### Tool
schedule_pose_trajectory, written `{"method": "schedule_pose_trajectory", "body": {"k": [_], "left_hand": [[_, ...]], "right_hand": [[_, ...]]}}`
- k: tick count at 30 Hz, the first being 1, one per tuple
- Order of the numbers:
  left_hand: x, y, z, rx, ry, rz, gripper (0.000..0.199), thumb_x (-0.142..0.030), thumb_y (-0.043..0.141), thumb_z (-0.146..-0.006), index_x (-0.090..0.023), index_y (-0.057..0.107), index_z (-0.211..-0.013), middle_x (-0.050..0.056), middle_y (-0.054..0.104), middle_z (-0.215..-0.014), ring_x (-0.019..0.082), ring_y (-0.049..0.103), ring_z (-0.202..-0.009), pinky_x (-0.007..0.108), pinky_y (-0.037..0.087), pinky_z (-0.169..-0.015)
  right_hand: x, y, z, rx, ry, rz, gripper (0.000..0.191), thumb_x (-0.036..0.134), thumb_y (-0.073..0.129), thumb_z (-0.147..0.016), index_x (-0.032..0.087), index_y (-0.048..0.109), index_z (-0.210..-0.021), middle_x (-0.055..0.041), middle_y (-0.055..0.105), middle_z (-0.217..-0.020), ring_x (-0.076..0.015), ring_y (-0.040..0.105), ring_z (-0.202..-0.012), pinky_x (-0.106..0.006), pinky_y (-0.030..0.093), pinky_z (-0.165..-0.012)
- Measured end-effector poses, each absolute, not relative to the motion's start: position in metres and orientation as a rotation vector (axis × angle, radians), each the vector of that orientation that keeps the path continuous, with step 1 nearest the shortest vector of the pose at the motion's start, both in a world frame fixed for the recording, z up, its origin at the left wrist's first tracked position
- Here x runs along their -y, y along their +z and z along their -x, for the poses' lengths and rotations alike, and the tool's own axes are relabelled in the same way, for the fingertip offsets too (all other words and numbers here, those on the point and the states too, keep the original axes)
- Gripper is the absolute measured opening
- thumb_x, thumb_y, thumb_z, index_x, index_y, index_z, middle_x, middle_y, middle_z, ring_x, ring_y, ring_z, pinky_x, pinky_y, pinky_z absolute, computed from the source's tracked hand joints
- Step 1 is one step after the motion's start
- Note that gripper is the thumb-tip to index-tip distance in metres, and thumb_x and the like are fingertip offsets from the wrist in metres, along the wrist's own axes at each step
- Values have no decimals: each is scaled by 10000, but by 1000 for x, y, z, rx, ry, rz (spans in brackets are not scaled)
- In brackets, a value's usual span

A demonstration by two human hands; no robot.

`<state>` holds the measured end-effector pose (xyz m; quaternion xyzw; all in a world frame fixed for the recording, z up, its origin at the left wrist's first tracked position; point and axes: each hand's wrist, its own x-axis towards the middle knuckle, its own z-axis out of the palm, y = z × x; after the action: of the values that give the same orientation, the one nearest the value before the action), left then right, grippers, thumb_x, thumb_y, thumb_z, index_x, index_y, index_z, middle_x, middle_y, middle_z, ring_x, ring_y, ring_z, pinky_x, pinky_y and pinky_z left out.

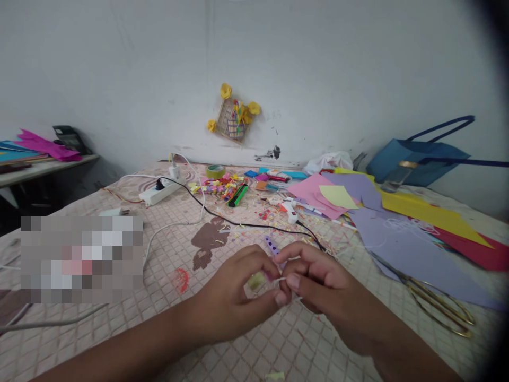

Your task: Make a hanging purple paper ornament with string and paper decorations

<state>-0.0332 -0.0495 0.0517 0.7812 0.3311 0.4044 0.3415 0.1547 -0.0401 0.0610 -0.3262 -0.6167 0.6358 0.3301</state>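
Both hands meet over the near middle of the patterned tablecloth. My right hand [318, 278] pinches a thin white string [280, 279] between thumb and fingers. My left hand [246, 297] is curved beside it, thumb and fingertips close to the string; what its fingers hold, if anything, is too small to make out. A purple strip with dark dots [272, 245] shows just beyond the fingertips, its lower end hidden by the hands. Behind it lies a white glue gun [291, 211] with a black cable.
Scissors [433, 302] and coloured paper sheets [397, 239] lie at right, near a blue bag [413, 154]. A green-black cutter [237, 195], paper scraps and tape [215, 171] are at the back. Cables run from a power strip [161, 192] at left.
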Motion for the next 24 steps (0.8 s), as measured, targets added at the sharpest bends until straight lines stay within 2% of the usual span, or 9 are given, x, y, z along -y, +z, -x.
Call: {"method": "schedule_pose_trajectory", "body": {"k": [5, 10, 15, 20, 23, 24], "left_hand": [[50, 50, 31, -901, 1100, -1962, 161, -250, 476, -881, -171, 515, -747, 21, 564, -765, 135, 521, -728, 269, 406, -683], [41, 46, 34, -1093, 1132, -1592, 213, -355, 455, -878, -180, 494, -763, -9, 486, -723, 135, 463, -695, 272, 379, -637], [38, 46, 31, -1051, 1117, -1384, 196, -341, 482, -845, -172, 509, -749, -6, 510, -732, 146, 500, -745, 308, 399, -731], [39, 49, 29, -1013, 1160, -1253, 171, -323, 522, -811, -172, 519, -731, -18, 509, -710, 131, 502, -718, 299, 400, -736], [39, 49, 29, -1020, 1174, -1199, 174, -317, 529, -804, -168, 526, -714, -13, 518, -702, 133, 508, -724, 298, 402, -737], [38, 48, 29, -1013, 1187, -1163, 174, -312, 529, -801, -167, 524, -705, -13, 517, -698, 132, 506, -721, 297, 406, -736]], "right_hand": [[38, 63, -154, 1571, 1678, 925, 165, 356, 528, -883, 233, 529, -993, 40, 576, -705, -36, 262, -449, -195, 170, -409], [39, 64, -153, 1573, 1626, 961, 165, 345, 536, -874, 257, 526, -1013, 43, 569, -775, -35, 230, -448, -205, 138, -407], [39, 63, -151, 1607, 1560, 978, 152, 258, 575, -850, 261, 535, -997, 34, 537, -852, -66, 386, -625, -196, 307, -564], [35, 59, -151, 1629, 1467, 1099, 237, 260, 583, -833, 289, 509, -1056, 32, 525, -911, -85, 425, -671, -217, 327, -590], [34, 59, -150, 1723, 1383, 1215, 101, 294, 584, -825, 214, 558, -882, 34, 491, -776, -92, 405, -647, -227, 316, -574], [35, 59, -149, 1748, 1371, 1227, 118, 307, 577, -827, 193, 556, -806, 37, 469, -721, -94, 392, -635, -231, 310, -570]]}}
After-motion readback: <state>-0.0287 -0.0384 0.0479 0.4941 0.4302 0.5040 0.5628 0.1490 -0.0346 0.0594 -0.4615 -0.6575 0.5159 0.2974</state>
